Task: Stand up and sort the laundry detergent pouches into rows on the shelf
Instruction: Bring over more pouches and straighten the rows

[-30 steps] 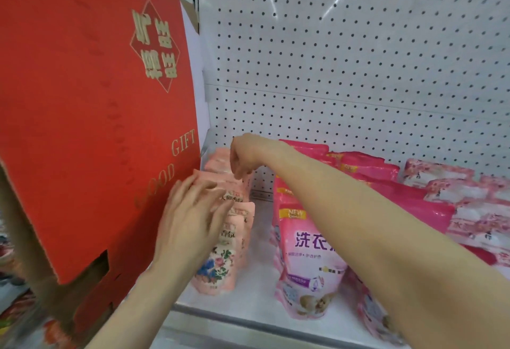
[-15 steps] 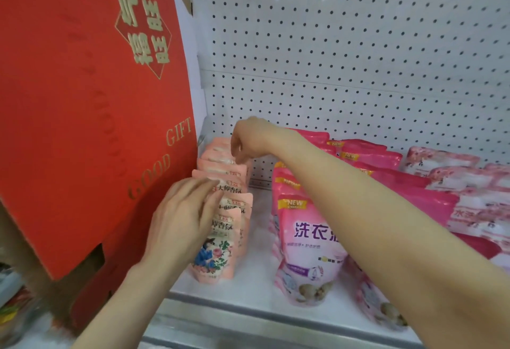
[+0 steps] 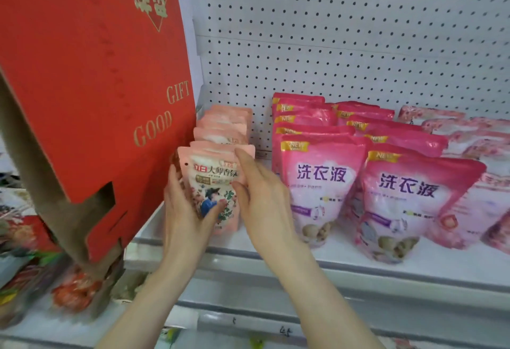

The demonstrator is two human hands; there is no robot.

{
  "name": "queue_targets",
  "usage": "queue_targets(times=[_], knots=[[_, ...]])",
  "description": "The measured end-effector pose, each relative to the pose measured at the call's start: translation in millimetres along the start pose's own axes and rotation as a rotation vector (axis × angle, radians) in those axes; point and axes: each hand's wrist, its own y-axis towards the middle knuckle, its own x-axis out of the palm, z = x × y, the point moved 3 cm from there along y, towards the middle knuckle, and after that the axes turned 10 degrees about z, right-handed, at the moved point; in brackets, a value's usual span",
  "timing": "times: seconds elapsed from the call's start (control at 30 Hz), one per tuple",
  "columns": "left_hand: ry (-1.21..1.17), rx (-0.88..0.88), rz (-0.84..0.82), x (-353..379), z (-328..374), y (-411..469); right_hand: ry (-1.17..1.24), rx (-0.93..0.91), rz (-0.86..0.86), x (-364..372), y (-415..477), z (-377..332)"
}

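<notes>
A row of pale pink detergent pouches (image 3: 225, 125) stands upright on the white shelf (image 3: 345, 261), running back to the pegboard. My left hand (image 3: 185, 208) grips the front pale pink pouch (image 3: 212, 175) from its left side, thumb across the lower front. My right hand (image 3: 260, 197) holds the same pouch from its right edge, fingers reaching up along the side. To the right stand two rows of bright pink pouches (image 3: 321, 180) with purple lettering, and beyond them lighter pink floral pouches (image 3: 474, 141) lie piled and tilted.
A large red gift carton (image 3: 91, 78) leans close against the left of the pale pink row. White pegboard (image 3: 345, 39) backs the shelf. Below left, a lower shelf holds colourful packets (image 3: 69, 290). A grey rail (image 3: 303, 288) fronts the shelf.
My right hand has drawn back from the rear of the pale pink row to the front pouch's right edge. My left hand has shifted from the pouch's face to its left side.
</notes>
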Motion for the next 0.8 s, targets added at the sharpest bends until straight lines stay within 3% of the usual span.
queue_targets(times=[0.13, 0.3, 0.53, 0.8], knots=[[0.008, -0.051, -0.027, 0, -5, 0, 0.206, 0.226, 0.068, 10, -4, 11], [0.039, -0.076, -0.063, -10, -13, 1, 0.328, 0.227, 0.146, 17, -21, 18], [0.107, -0.076, -0.139, -13, -16, -7, 0.155, 0.465, 0.045, 49, -34, 44], [0.121, -0.096, -0.148, -22, -22, -4, 0.227, 0.468, 0.032, 67, -27, 48]])
